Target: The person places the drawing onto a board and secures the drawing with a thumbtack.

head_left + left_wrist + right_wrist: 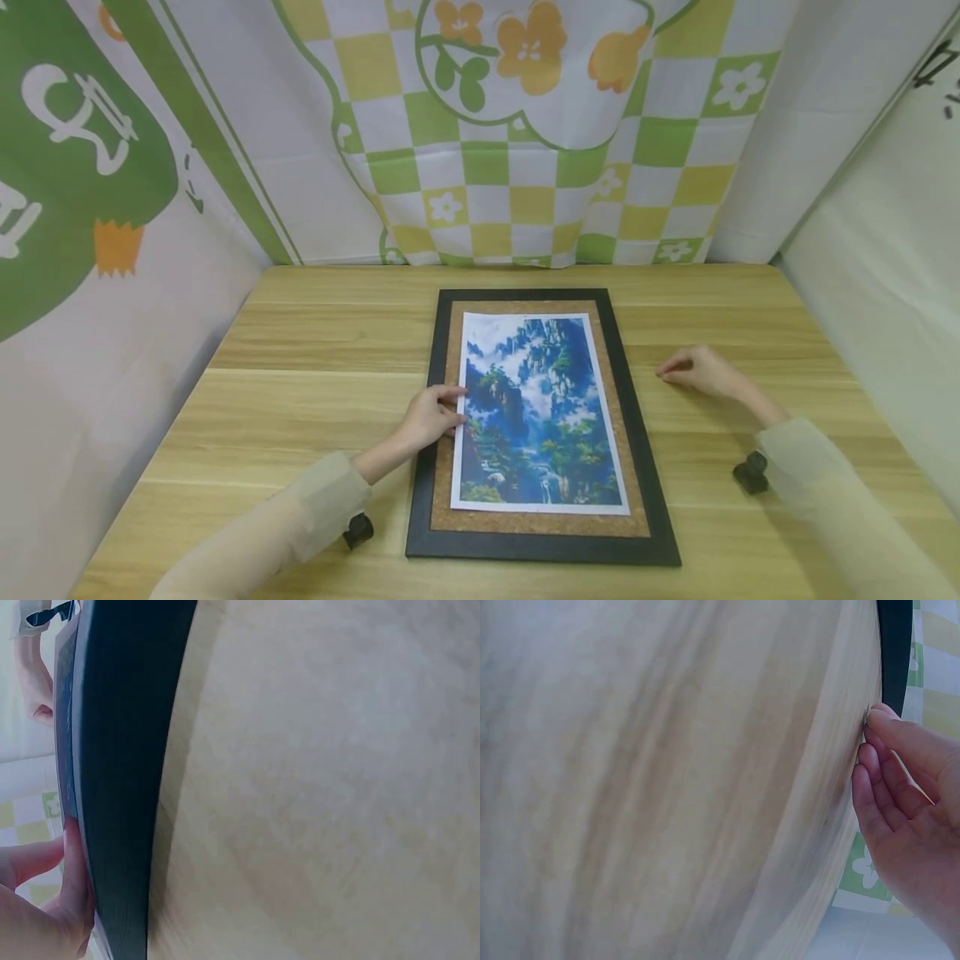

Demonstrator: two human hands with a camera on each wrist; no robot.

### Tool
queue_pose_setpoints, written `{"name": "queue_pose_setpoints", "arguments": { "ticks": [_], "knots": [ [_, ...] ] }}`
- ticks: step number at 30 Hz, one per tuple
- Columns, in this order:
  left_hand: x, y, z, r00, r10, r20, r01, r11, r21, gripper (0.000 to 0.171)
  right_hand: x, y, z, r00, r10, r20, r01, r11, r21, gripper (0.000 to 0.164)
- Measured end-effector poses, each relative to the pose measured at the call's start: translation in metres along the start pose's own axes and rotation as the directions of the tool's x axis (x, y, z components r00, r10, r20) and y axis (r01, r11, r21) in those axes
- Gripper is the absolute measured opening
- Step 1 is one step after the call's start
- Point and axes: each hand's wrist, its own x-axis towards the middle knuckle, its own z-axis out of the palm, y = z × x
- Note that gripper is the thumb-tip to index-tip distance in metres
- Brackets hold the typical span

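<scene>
A printed landscape picture [536, 417] of blue mountains and waterfalls lies on a cork board [540, 522] with a black frame [543, 547]. At the picture's left edge, my left hand [427, 417] rests with extended fingertips touching the paper; the frame hides part of this contact in the left wrist view. To the right of the frame, just over the table, my right hand [701, 371] has its thumb and index finger pressed together. Between those fingertips, the right wrist view shows a tiny pin [867, 715], mostly covered; its exact type is unclear.
The board lies on a light wooden table [315, 350]. Behind it hangs a checked green, yellow and white cloth [487, 183]. White printed cloth [187, 275] hangs along the left side and a pale sheet [885, 250] along the right. Both wrists wear small black cameras [751, 473].
</scene>
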Motion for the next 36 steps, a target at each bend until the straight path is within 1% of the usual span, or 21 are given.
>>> {"name": "queue_pose_setpoints", "arguments": {
  "ticks": [2, 4, 6, 7, 10, 12, 14, 16, 18, 20, 22, 23, 25, 26, 28, 30, 31, 36],
  "knots": [
    [0.000, 0.001, -0.003, 0.999, 0.033, 0.001, -0.033, 0.999, 0.033, 0.041, 0.000, -0.001, 0.000, 1.000, 0.001, 0.004, -0.001, 1.000, -0.001, 0.012],
    [0.000, 0.003, -0.008, 0.997, 0.081, -0.002, -0.080, 0.992, 0.099, 0.040, 0.000, -0.001, -0.001, 1.000, 0.005, 0.010, -0.005, 1.000, 0.000, 0.012],
    [0.001, 0.005, -0.014, 0.990, 0.140, -0.003, -0.137, 0.971, 0.194, 0.037, 0.001, -0.002, -0.002, 1.000, 0.018, 0.016, -0.018, 1.000, 0.005, 0.013],
    [0.002, 0.006, -0.017, 0.985, 0.174, 0.002, -0.169, 0.955, 0.243, 0.035, 0.001, -0.002, -0.002, 0.999, 0.031, 0.020, -0.031, 0.999, 0.012, 0.014],
    [0.005, 0.009, -0.025, 0.967, 0.251, 0.047, -0.251, 0.896, 0.367, 0.029, 0.004, -0.004, -0.004, 0.997, 0.066, 0.027, -0.067, 0.997, 0.032, 0.016],
    [0.007, 0.011, -0.029, 0.951, 0.291, 0.109, -0.309, 0.854, 0.419, 0.027, 0.008, -0.007, -0.005, 0.995, 0.092, 0.028, -0.093, 0.994, 0.051, 0.018],
    [0.009, 0.011, -0.032, 0.930, 0.317, 0.185, -0.367, 0.801, 0.473, 0.029, 0.013, -0.012, -0.007, 0.995, 0.093, 0.021, -0.094, 0.994, 0.056, 0.019],
    [0.011, 0.013, -0.033, 0.904, 0.331, 0.269, -0.426, 0.741, 0.519, 0.034, 0.019, -0.019, -0.009, 0.996, 0.088, 0.011, -0.088, 0.994, 0.066, 0.020],
    [0.013, 0.013, -0.033, 0.876, 0.331, 0.352, -0.479, 0.684, 0.550, 0.043, 0.026, -0.027, -0.011, 0.997, 0.071, -0.005, -0.071, 0.996, 0.060, 0.021],
    [0.015, 0.012, -0.033, 0.849, 0.318, 0.421, -0.521, 0.635, 0.570, 0.054, 0.034, -0.036, -0.011, 0.998, 0.059, -0.013, -0.059, 0.997, 0.052, 0.022],
    [0.018, 0.009, -0.033, 0.823, 0.303, 0.482, -0.557, 0.601, 0.573, 0.063, 0.042, -0.044, -0.010, 0.999, 0.051, -0.015, -0.050, 0.997, 0.053, 0.023],
    [0.018, 0.008, -0.032, 0.812, 0.291, 0.506, -0.568, 0.591, 0.573, 0.067, 0.046, -0.048, -0.009, 0.998, 0.055, -0.012, -0.055, 0.997, 0.060, 0.024],
    [0.019, 0.006, -0.031, 0.794, 0.268, 0.546, -0.590, 0.559, 0.583, 0.074, 0.054, -0.055, -0.006, 0.998, 0.068, -0.010, -0.067, 0.996, 0.067, 0.026],
    [0.019, 0.005, -0.031, 0.786, 0.259, 0.561, -0.598, 0.546, 0.586, 0.077, 0.058, -0.058, -0.005, 0.997, 0.073, -0.012, -0.072, 0.995, 0.074, 0.027],
    [0.018, 0.004, -0.029, 0.779, 0.235, 0.582, -0.604, 0.533, 0.593, 0.083, 0.067, -0.064, -0.001, 0.996, 0.085, -0.015, -0.083, 0.992, 0.092, 0.028],
    [0.017, 0.003, -0.028, 0.774, 0.213, 0.595, -0.604, 0.528, 0.597, 0.088, 0.076, -0.070, 0.003, 0.996, 0.081, -0.028, -0.078, 0.992, 0.099, 0.028],
    [0.017, 0.003, -0.027, 0.773, 0.208, 0.599, -0.604, 0.531, 0.595, 0.090, 0.080, -0.073, 0.005, 0.997, 0.077, -0.032, -0.073, 0.992, 0.103, 0.027],
    [0.016, 0.001, -0.023, 0.763, 0.204, 0.613, -0.614, 0.523, 0.591, 0.095, 0.099, -0.087, 0.017, 0.998, 0.044, -0.036, -0.039, 0.991, 0.131, 0.025]
  ]
}}
